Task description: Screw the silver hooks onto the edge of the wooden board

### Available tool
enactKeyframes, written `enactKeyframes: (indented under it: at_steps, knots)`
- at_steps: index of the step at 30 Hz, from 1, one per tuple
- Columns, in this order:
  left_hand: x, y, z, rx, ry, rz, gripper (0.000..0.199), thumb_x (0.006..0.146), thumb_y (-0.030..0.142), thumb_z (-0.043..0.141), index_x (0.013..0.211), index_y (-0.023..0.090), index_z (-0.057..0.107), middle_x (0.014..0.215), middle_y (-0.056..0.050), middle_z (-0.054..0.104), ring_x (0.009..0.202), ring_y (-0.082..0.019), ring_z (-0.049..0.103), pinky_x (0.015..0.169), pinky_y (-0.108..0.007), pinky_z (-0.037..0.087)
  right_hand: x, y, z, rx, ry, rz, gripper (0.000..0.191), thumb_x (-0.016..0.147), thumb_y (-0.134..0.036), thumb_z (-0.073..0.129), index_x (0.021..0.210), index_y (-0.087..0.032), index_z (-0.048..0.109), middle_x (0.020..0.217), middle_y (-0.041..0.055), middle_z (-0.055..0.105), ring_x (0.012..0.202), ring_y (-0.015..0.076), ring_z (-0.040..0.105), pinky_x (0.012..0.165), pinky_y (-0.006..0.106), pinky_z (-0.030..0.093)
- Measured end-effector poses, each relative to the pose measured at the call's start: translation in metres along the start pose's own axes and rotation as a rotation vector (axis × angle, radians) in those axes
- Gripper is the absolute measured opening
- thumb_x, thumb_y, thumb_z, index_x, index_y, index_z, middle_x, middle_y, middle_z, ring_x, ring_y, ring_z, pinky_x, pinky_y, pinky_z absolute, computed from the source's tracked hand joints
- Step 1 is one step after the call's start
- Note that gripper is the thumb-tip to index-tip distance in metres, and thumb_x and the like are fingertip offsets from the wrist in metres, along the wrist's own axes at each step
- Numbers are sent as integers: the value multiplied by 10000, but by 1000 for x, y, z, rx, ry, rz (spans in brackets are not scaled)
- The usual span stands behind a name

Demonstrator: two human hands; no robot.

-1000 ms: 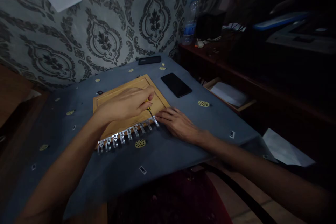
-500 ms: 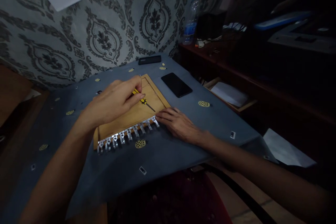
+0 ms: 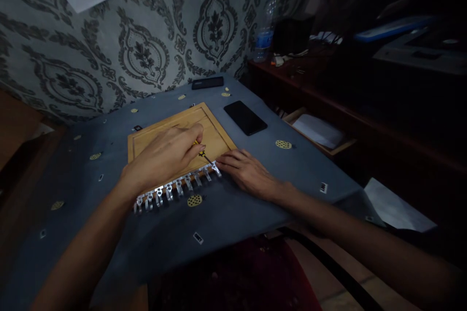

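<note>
My left hand [image 3: 166, 150] is closed around the handle of a small yellow-and-black screwdriver [image 3: 202, 153]. The screwdriver's tip reaches the right end of a shiny metal strip with a row of downward prongs [image 3: 178, 185]. That strip lies along the near edge of a wooden board with a grooved rim [image 3: 215, 138]. At the board's near right corner, my right hand [image 3: 246, 172] is palm down, its fingertips pressed together against the strip's end. Its thumb is mostly hidden.
A black phone [image 3: 245, 117] lies right of the board, and a dark phone-like case [image 3: 207, 83] lies behind it on the blue patterned tablecloth [image 3: 248, 218]. A water bottle [image 3: 265, 29] stands on the dark desk [image 3: 292, 75]. White paper [image 3: 397, 206] is beyond the table's right edge.
My left hand has moved down and slightly right with the screwdriver, bringing its tip from over the board to the strip's right end. My right hand has stayed in place.
</note>
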State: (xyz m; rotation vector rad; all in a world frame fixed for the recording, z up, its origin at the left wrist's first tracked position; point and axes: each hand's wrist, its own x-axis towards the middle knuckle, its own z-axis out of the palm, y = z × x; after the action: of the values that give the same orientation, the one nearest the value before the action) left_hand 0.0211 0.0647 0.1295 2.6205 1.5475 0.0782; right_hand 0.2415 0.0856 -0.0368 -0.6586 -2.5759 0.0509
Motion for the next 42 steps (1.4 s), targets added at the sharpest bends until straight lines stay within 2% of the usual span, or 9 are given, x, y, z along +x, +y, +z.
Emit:
enactKeyframes:
  at_steps: [12,20,27,36,42]
  knots:
    - [1,1,1,14,14,-22,123,1004,320,482,929,236,532,784,9,622,781,-204,616,620,-294,359,0,0,-1,-11,-10,-11,402,911,-71,545,1299,-128,635,1248,122,714,1146,278,584,939,432,474]
    - [3,1,0,-8,-38,89,132,1006,287,463,892,229,496,763,2,596,707,-194,560,603,-310,319,0,0,0,-12,-14,-5,395,929,-71,522,1303,-142,627,1256,115,709,1158,277,581,939,432,470]
    - [7,2,2,37,-71,78,166,1002,278,486,845,224,473,753,5,587,708,-197,560,592,-318,309,0,1,2,-1,-19,-1,442,897,-36,524,1314,-145,620,1250,120,706,1164,273,570,952,440,468]
    - [10,11,3,118,-86,100,66,987,244,512,936,206,531,801,-13,634,746,-211,597,600,-322,308,1,0,0,-12,-6,-7,435,908,-40,510,1315,-141,624,1235,115,715,1177,270,563,964,425,455]
    - [11,0,1,140,-144,141,17,939,204,539,938,218,529,842,-10,652,795,-214,612,601,-320,330,0,0,0,10,-40,2,463,881,-37,539,1327,-135,616,1275,122,697,1196,277,552,966,431,451]
